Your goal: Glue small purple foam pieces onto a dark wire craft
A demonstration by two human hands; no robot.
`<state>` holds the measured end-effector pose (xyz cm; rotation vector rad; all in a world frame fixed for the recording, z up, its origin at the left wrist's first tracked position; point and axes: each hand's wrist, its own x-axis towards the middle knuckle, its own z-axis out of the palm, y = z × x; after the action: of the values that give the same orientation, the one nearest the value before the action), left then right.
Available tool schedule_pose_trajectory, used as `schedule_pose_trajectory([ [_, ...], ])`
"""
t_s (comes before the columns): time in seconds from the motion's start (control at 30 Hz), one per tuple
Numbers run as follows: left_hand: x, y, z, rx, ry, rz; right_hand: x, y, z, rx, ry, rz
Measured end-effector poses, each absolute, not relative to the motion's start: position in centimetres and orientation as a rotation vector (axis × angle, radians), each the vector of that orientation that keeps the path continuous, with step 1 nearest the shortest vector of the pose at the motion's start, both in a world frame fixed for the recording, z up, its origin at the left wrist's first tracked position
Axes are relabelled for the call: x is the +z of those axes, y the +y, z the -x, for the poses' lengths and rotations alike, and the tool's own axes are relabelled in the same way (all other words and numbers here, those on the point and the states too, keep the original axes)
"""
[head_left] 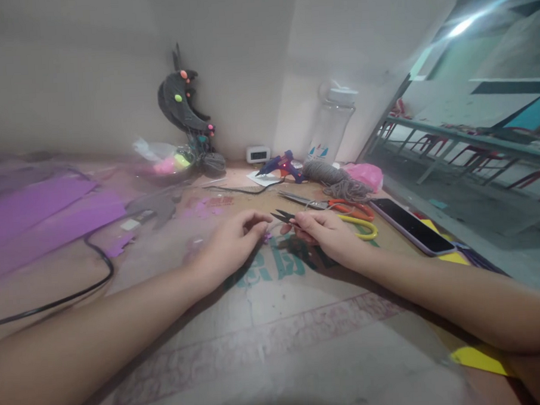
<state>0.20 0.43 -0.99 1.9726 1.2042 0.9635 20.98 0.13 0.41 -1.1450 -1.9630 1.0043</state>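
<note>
My right hand [320, 227] is closed around a small pair of scissors with dark blades [282, 216], which stand slightly apart and point left. A yellow scissor handle [364, 227] shows just beyond that hand; I cannot tell whether it belongs to the same pair. Facing the blade tips, my left hand [242, 236] has its thumb and fingers brought together in a pinch. What it pinches is too small to make out. A tiny purple scrap [267, 237] shows just below its fingertips. Orange-handled scissors [351, 208] lie behind my right hand, beside grey yarn [325, 171].
A purple glue gun [281, 165], a small clock [258, 154] and a clear bottle [331, 125] stand at the back. A dark crescent-shaped decoration [174, 105] rises behind. Purple sheets [51, 212] and a black cable [109, 266] lie left; a phone [412, 226] lies right.
</note>
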Motion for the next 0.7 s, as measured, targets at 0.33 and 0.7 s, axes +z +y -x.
schedule_pose_trajectory([
  [0.33,0.1,-0.6,-0.1,1.125,1.167,-2.217,0.2,0.1,-21.1,0.828,-2.076,1.211],
  [0.7,0.4,-0.9,-0.2,1.225,1.246,-2.093,-0.2,0.4,-21.1,0.971,-2.005,1.196],
])
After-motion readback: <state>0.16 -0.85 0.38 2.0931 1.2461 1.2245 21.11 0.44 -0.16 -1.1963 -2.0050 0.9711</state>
